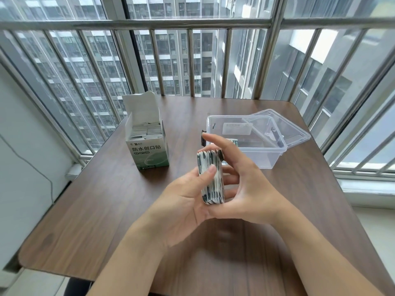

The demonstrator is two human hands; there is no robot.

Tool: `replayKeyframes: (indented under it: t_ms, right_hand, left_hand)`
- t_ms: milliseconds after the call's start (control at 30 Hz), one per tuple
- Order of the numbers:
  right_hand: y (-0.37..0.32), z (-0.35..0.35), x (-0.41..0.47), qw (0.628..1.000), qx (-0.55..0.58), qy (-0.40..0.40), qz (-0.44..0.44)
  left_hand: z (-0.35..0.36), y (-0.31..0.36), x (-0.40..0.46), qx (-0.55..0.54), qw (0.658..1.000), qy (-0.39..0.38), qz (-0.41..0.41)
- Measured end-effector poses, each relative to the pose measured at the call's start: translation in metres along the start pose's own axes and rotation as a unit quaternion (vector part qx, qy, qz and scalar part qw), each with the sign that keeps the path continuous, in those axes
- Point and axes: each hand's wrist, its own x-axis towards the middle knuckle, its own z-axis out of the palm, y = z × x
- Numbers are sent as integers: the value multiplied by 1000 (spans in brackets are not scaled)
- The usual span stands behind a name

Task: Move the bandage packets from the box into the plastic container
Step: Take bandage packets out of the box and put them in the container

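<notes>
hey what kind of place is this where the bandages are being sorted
Probably a glazed balcony or window nook in a high-rise flat. A small wooden table stands against a metal railing and windows, with apartment towers close outside.

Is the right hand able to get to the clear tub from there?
Probably yes. The right hand hangs just in front of the tub, whose top is open, with its lid leaning behind. Nothing stands between them, though both hands are steadying the stack.
</notes>
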Motion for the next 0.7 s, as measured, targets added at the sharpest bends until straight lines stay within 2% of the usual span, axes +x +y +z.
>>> replayKeyframes:
  t_ms: [133, 233, 300, 367, 500, 567, 700]
  right_hand:
    - [5, 4, 0, 998, -58, -33, 11]
    - [8, 9, 0, 988, -144, -62, 5]
    - [5, 8, -2, 988, -128, -84, 34]
    - [1, 1, -4, 991, -63, -95, 65]
    - [-16, -23, 1, 996, 19, -45, 70]
    - [-26, -37, 5, 997, -10, -39, 62]
    - [-41, -61, 14, 990, -93, -94, 47]
  left_hand:
    - [3, -5, 1, 86, 995, 58, 1]
    - [1, -7, -2, 87, 994, 69, -24]
    - [-1, -6, -4, 80, 994, 53, -47]
    - [-2, -5, -5, 101, 992, 46, -54]
    - [-1, 4, -1, 161, 985, 40, -43]
    - [3, 12, 4, 194, 980, 34, -38]
    - [19, 21, 18, 229, 973, 24, 2]
